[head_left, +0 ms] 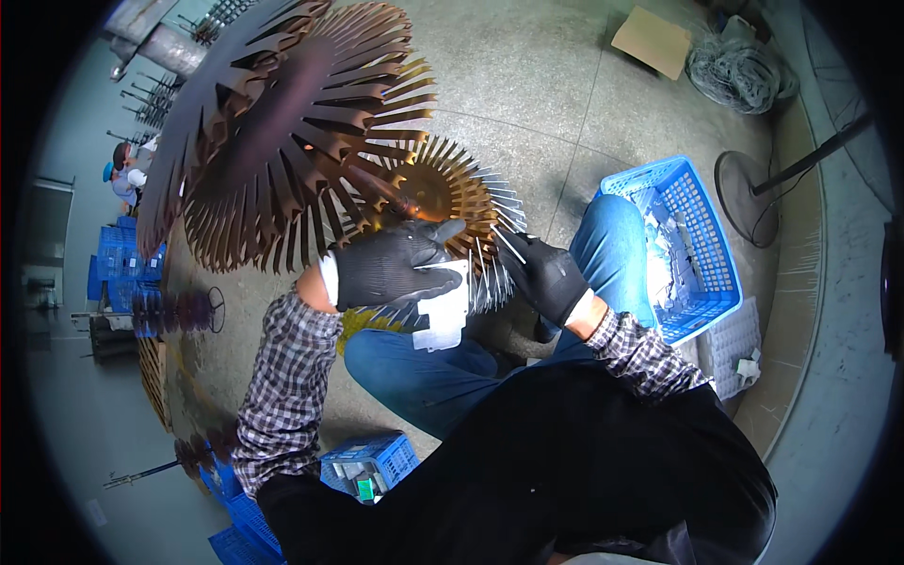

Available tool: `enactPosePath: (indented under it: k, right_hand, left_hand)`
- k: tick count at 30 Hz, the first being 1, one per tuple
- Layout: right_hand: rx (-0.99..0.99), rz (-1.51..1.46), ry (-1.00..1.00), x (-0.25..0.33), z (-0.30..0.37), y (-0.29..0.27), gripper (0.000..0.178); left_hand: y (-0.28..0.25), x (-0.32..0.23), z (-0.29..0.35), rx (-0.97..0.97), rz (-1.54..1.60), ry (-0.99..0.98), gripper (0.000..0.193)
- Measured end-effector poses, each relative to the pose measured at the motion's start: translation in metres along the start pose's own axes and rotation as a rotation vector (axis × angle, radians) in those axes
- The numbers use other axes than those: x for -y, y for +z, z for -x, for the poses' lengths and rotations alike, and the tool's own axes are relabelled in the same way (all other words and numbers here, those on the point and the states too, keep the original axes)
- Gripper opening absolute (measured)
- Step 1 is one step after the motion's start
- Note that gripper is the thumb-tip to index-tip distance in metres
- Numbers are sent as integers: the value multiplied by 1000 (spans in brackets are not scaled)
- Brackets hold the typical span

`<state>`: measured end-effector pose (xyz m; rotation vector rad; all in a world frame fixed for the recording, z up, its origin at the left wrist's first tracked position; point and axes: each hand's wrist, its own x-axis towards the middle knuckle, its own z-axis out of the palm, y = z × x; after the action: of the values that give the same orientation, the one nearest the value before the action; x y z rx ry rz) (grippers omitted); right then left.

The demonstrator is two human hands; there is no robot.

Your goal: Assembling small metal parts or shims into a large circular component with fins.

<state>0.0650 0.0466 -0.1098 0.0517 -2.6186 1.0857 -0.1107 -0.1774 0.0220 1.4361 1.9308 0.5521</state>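
Note:
My left hand (391,268), in a black glove, is closed on a small stack of flat, shiny metal plates (443,315), its thumb lying over them. My right hand (544,273), gloved in black too, pinches a thin metal plate (509,245) seen nearly edge-on. That plate is at the rim of a brownish toothed wheel (438,193); whether it sits in a slot is not clear. Several bright thin plates stand out around this rim. Larger toothed discs (301,122) rise on the same shaft at the upper left, beyond my left hand.
On the right stands a blue crate (711,235) holding many metal plates, beside my knee. A round-based stand (739,198), a wire bundle (739,71) and a cardboard sheet (652,41) lie beyond. A smaller blue basket (395,459) is lower left. Another person (124,174) is far left.

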Motion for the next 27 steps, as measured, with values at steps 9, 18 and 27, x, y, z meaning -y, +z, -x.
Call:
enactPosePath:
  k: [9,18,27]
  right_hand:
    - [18,47,5,13,-5,-6,38]
    - [4,126,-52,14,-5,-5,44]
    - [63,188,-1,23,-4,-6,45]
  left_hand:
    - [0,-6,-25,66,-311,162,43]
    - [6,-4,-29,101,-429,176,50]
    - [16,-5,-26,67,-604,213,24]
